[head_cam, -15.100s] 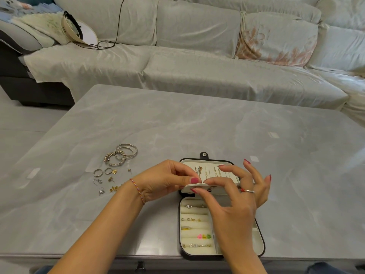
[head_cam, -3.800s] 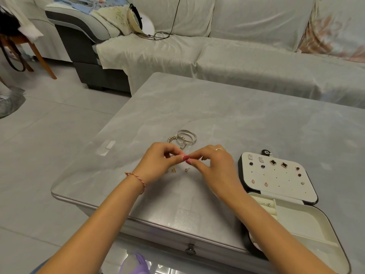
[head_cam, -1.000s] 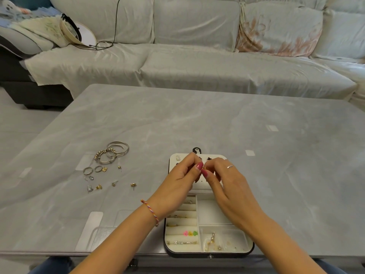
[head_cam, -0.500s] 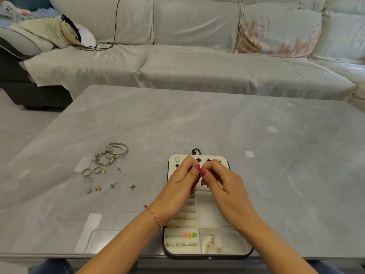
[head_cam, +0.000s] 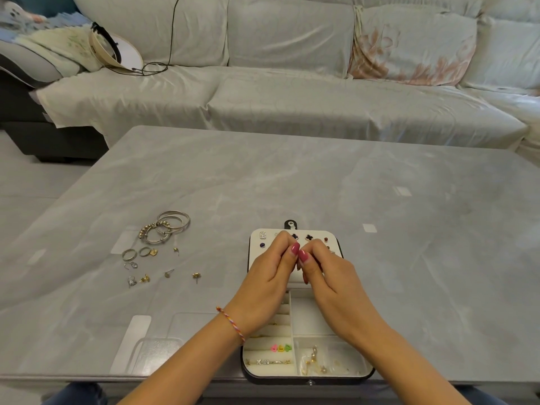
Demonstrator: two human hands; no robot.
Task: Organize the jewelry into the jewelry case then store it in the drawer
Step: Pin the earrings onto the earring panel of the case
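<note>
Head view: curled fingertips (head_cam: 295,248) over cream padded jewelry case (head_cam: 309,320).

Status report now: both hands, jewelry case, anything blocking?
Left hand and right hand pinching together over earring panel. Jewelry case open. Loose jewelry remains on table. Nothing blocking.

Left hand (head_cam: 267,283) and right hand (head_cam: 327,280), fingertips together, over open jewelry case (head_cam: 304,372).

We see soft, even daylight, fairly bright. Broad pale sheen on glossy table (head_cam: 292,176), strongest at right. Faint shadows under left hand (head_cam: 264,283) and right hand (head_cam: 330,283). We note wide-angle bending at edges: sofa (head_cam: 292,92) curves. Focus sharp at centre; small jewelry (head_cam: 163,247) slightly soft.
</note>
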